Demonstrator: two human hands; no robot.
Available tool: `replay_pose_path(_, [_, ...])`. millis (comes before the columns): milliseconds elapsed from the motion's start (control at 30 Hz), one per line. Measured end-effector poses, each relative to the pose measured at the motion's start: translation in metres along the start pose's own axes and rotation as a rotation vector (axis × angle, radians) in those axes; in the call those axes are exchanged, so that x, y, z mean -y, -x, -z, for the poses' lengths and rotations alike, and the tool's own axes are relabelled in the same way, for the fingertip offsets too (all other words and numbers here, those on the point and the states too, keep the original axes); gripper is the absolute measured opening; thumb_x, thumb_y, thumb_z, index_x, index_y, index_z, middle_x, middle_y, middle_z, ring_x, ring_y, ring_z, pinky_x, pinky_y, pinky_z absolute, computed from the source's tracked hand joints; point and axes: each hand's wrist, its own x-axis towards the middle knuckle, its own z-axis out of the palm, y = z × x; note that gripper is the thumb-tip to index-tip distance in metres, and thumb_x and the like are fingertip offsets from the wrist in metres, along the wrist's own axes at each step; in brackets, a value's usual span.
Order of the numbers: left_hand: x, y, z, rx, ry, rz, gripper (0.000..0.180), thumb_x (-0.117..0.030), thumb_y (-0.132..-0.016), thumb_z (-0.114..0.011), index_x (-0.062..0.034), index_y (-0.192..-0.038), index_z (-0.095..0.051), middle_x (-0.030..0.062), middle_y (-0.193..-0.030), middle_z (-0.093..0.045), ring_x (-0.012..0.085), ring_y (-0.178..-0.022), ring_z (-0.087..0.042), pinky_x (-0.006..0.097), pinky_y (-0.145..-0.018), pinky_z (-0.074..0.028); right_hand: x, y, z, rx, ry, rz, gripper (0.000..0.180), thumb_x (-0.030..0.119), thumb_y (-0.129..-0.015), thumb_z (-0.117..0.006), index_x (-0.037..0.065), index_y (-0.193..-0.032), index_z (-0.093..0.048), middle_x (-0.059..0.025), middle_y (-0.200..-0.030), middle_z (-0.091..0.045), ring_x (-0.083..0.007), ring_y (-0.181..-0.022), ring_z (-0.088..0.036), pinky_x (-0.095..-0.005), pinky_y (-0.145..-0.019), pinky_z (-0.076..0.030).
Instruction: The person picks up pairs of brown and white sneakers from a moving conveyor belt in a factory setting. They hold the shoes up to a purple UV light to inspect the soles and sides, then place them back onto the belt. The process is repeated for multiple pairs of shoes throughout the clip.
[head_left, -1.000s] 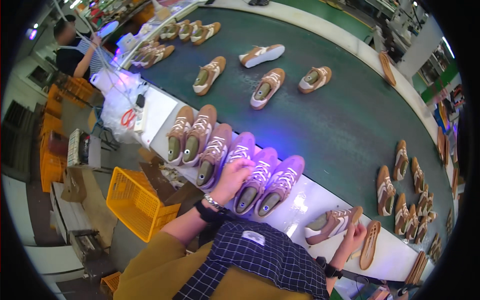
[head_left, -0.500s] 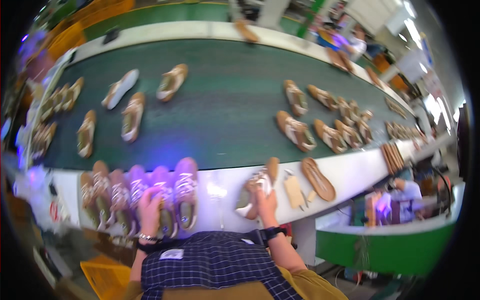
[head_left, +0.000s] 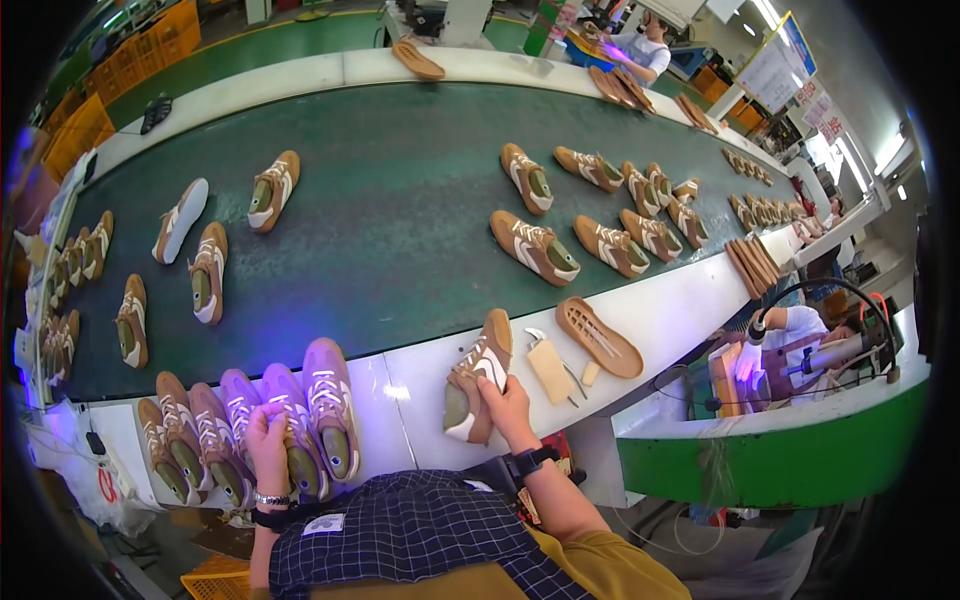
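Observation:
My right hand [head_left: 508, 410] grips a brown sneaker [head_left: 478, 372] with white side stripes and a white sole edge. The sneaker is tilted on its side, toe pointing away from me, over the white ledge. My left hand [head_left: 267, 445] is closed, thumb and fingertips together, above a row of similar laced sneakers [head_left: 330, 410] at the left. It hides part of the shoes there, and what its fingertips hold, if anything, cannot be made out. Purple light tints the sneakers nearest this hand.
Right of the held sneaker lie a brown sole [head_left: 602, 340], a pale rectangular block [head_left: 550, 371] and a thin curved tool [head_left: 572, 376]. Beyond the ledge [head_left: 420, 362], a green conveyor belt [head_left: 390, 230] carries several sneakers. Stacked soles [head_left: 752, 266] and a co-worker [head_left: 800, 335] are at right.
The view has turned, shifting most of the scene leftward, and is sharper now. My right hand still grips the sneaker, and my left hand stays over the same part of the row.

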Motion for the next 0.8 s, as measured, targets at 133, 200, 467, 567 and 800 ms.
replay_pose_path(133, [0.009, -0.002, -0.001, -0.058, -0.087, -0.035, 0.006, -0.004, -0.087, -0.054, -0.0050, -0.092, -0.057, -0.0054, -0.067, -0.049, 0.0017, -0.051, -0.041, 0.016, -0.045, -0.032, -0.009, -0.018, 0.023, 0.040, -0.044, 0.002, 0.048, 0.038, -0.077, -0.067, -0.006, -0.092, -0.060, -0.0168, -0.082, -0.065, -0.0200, -0.075, -0.062, -0.0317, -0.067, -0.048])
replay_pose_path(200, [0.010, -0.003, -0.004, -0.074, -0.096, -0.035, 0.006, -0.004, -0.087, -0.053, -0.0050, -0.091, -0.057, -0.0054, -0.066, -0.049, 0.0013, -0.050, -0.040, 0.015, -0.044, -0.031, -0.007, -0.032, 0.043, 0.102, 0.082, -0.011, 0.047, 0.040, -0.074, -0.069, -0.004, -0.087, -0.061, -0.0158, -0.077, -0.064, -0.0208, -0.070, -0.062, -0.0327, -0.063, -0.048])
replay_pose_path(467, [-0.021, -0.003, -0.020, -0.132, 0.024, 0.096, 0.007, -0.006, -0.087, -0.052, -0.0042, -0.091, -0.058, -0.0018, -0.070, -0.054, 0.0025, -0.054, -0.044, 0.015, -0.047, -0.034, 0.053, -0.189, 0.098, -0.214, 0.550, 0.379, 0.058, 0.029, -0.065, -0.073, 0.000, -0.111, -0.054, -0.0179, -0.100, -0.058, -0.0322, -0.096, -0.055, -0.0400, -0.080, -0.046])
replay_pose_path(567, [-0.025, -0.006, -0.023, -0.126, 0.012, 0.016, 0.010, -0.005, -0.086, -0.051, -0.0027, -0.094, -0.058, 0.0010, -0.077, -0.058, 0.0043, -0.061, -0.049, 0.016, -0.054, -0.040, 0.028, -0.268, 0.097, -0.237, 0.711, 0.490, 0.070, 0.026, -0.062, -0.073, 0.002, -0.122, -0.046, -0.0201, -0.116, -0.051, -0.0355, -0.112, -0.046, -0.0406, -0.092, -0.042])
replay_pose_path(800, [-0.053, 0.007, -0.055, -0.083, -0.052, -0.095, 0.014, -0.005, -0.086, -0.052, -0.0020, -0.099, -0.058, 0.0025, -0.083, -0.061, 0.0064, -0.071, -0.055, 0.018, -0.063, -0.044, 0.049, -0.315, 0.083, 0.174, 0.690, 0.168, 0.073, 0.028, -0.055, -0.077, 0.001, -0.118, -0.052, -0.0172, -0.108, -0.062, -0.0318, -0.102, -0.059, -0.0367, -0.087, -0.046])
